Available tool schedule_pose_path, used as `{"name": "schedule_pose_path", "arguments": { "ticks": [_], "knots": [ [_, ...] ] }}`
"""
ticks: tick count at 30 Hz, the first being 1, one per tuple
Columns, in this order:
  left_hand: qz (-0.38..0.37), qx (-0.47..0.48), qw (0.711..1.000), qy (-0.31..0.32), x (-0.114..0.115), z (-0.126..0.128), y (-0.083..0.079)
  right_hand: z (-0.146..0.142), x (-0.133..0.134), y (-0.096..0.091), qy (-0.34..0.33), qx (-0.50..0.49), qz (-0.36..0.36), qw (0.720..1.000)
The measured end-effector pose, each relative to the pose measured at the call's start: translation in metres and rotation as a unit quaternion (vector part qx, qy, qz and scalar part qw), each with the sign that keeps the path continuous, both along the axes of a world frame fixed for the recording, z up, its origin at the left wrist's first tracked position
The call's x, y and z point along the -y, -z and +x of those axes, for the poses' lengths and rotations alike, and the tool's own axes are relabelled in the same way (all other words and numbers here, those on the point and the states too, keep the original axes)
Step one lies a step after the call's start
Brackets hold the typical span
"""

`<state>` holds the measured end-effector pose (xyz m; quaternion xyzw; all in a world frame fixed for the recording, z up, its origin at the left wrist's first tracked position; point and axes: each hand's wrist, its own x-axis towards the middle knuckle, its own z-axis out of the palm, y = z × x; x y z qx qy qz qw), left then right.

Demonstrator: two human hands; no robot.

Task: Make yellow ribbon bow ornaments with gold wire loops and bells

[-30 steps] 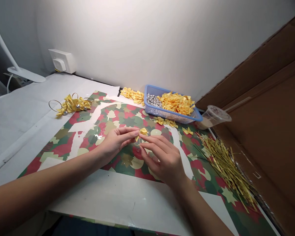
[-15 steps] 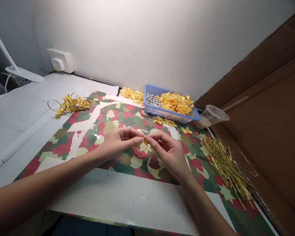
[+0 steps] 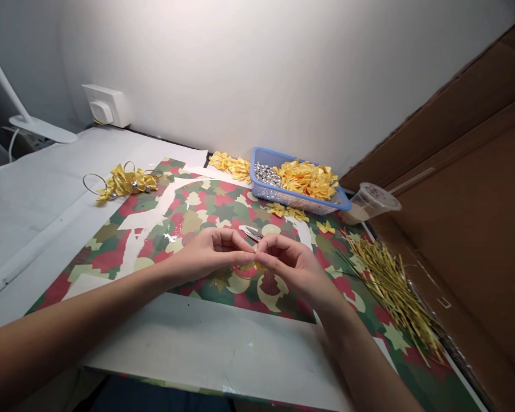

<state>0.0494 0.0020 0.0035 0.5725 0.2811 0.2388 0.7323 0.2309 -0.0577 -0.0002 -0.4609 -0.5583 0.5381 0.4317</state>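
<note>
Centrally, the left hand (image 3: 208, 256) and right hand (image 3: 294, 268) pinch a yellow bow (image 3: 249, 266); snips (image 3: 251, 233) lie just beyond, a blue basket (image 3: 296, 204) farther back.

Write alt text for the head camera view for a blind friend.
The left hand and right hand pinch a small yellow ribbon bow over patterned paper, with small snips just beyond and a blue basket of bows behind.

Yellow ribbon piece (image 3: 252, 265) mostly hidden by the left hand (image 3: 210, 254) and right hand (image 3: 294, 266), shape unreadable. Snips (image 3: 251, 233) partly hidden behind the hands (pivot too small to make out). Silver beads (image 3: 266, 174) in the blue basket (image 3: 257, 189) too small to count. Right forearm (image 3: 371, 360) cut off by bottom edge.
</note>
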Motion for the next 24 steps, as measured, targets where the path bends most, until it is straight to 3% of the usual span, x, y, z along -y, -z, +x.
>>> {"name": "schedule_pose_path", "arguments": {
  "ticks": [24],
  "knots": [
    [-0.018,0.021,0.999,0.018,-0.0014,-0.002,0.0016,-0.0007,0.0033,-0.0028,-0.016,0.027,-0.006,0.999]
  ]
}}
